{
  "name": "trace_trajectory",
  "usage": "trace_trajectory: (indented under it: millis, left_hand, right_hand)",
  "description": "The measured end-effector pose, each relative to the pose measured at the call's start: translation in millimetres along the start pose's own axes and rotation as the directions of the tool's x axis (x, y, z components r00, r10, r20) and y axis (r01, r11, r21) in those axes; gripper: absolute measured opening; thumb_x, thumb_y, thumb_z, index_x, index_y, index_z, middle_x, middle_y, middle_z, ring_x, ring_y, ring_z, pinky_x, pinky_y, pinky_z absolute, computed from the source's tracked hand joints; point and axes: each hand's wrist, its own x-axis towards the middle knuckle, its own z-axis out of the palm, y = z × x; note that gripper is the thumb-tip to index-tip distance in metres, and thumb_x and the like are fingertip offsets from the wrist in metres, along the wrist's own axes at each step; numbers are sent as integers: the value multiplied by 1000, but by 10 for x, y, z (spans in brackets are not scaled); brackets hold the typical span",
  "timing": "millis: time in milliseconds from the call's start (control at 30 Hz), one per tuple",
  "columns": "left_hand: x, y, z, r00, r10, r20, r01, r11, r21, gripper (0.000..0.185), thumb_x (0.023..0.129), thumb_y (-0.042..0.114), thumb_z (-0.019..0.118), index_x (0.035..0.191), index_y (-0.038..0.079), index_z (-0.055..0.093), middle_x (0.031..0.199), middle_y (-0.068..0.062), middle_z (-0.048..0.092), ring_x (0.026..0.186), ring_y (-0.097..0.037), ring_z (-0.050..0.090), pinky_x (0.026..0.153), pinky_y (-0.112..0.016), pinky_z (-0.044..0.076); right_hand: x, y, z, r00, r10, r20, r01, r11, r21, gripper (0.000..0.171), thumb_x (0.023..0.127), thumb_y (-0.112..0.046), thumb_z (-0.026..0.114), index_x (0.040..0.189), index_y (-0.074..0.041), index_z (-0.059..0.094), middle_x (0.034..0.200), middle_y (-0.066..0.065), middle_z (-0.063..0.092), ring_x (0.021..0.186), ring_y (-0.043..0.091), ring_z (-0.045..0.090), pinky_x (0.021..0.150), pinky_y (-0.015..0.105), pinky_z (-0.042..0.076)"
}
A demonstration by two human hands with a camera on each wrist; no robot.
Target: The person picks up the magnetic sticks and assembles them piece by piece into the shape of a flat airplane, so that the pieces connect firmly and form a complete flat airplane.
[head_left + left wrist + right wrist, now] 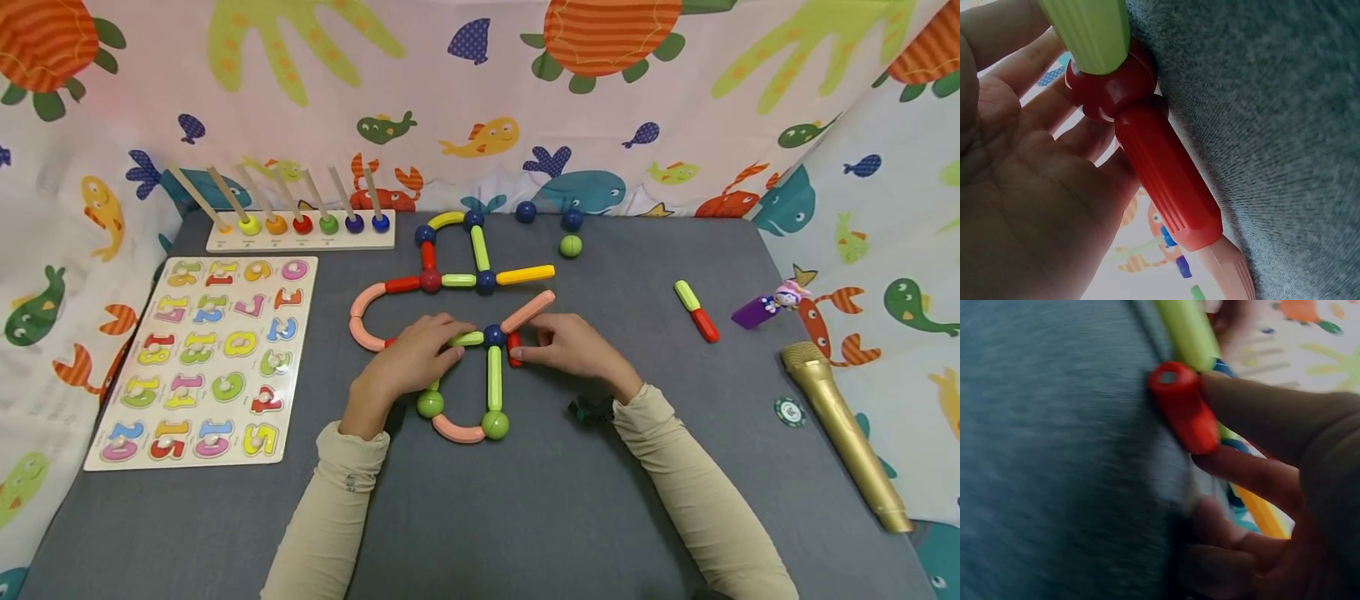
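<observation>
Right hand: a short red rod point(513, 348) is pinched between thumb and fingertips by the right hand point(573, 346); in the right wrist view the same rod point(1184, 407) is seen gripped from the side, one end left free, apparently so that it can meet a ball

Red rod position: it is held just beside the dark blue ball point(492, 335) at the middle of the figure, low over the grey mat point(570, 500); whether rod and ball touch cannot be told

Left hand: the left hand point(416, 354) is laid with loosely curled fingers over the figure's left side, a yellow-green rod point(467, 339) under its fingertips; the pieces seem to be steadied by it; in the left wrist view a red ball point(1110, 84) and a red rod point(1169, 178) lie against the open palm, not gripped

Figure: rods and balls are joined end to end, flat on the mat, a green upright rod point(494, 377) running down from the blue ball to a green ball point(495, 424); a pink rod point(527, 311) slants up to the right

Spare pieces: two blue balls and a green ball point(570, 245) lie near the back edge; a green-and-red rod pair point(696, 311) lies well apart to the right

Surroundings: a number puzzle board point(210, 358) and a peg counting rack point(300, 223) are set to the left; a gold toy microphone point(843, 433) lies at the right edge
</observation>
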Motion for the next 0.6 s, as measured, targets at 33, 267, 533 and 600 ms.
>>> trace_trajectory:
  millis: [33, 267, 533, 600]
  left_hand:
    - [2, -2, 4, 1000, 0, -2, 0, 1000, 3, 43, 111, 17, 59, 153, 11, 59, 147, -13, 59, 132, -34, 52, 115, -54, 39]
    - [9, -35, 19, 1000, 7, -15, -7, 1000, -6, 42, 111, 17, 60, 153, 11, 60, 145, -12, 59, 130, -34, 53, 114, -53, 40]
    - [-3, -49, 13, 999, 26, -22, -26, 1000, -13, 42, 111, 17, 60, 152, 11, 61, 142, -11, 61, 128, -33, 55, 111, -53, 42]
    - [-7, -49, 3, 999, 25, -22, -25, 1000, -13, 41, 111, 18, 60, 152, 11, 61, 141, -11, 62, 128, -32, 55, 111, -52, 42]
  right_hand:
    - [-2, -6, 15, 1000, 4, -10, -4, 1000, -12, 25, 98, -30, 81, 102, -8, 71, 69, 0, 51, 60, 19, 49, 58, 32, 35]
    - [-94, 59, -145, 992, 120, -46, -122, 992, -33, 26, 96, -22, 75, 113, -5, 65, 78, 3, 56, 64, 20, 51, 60, 35, 39]
    - [-385, 427, -754, 969, 231, -93, -246, 945, -216, 34, 98, -17, 69, 125, 5, 66, 87, 8, 65, 71, 22, 58, 64, 38, 46]
    - [-417, 463, -861, 973, 209, -100, -229, 938, -259, 32, 99, -14, 69, 123, 8, 67, 87, 10, 67, 72, 23, 59, 65, 39, 47]
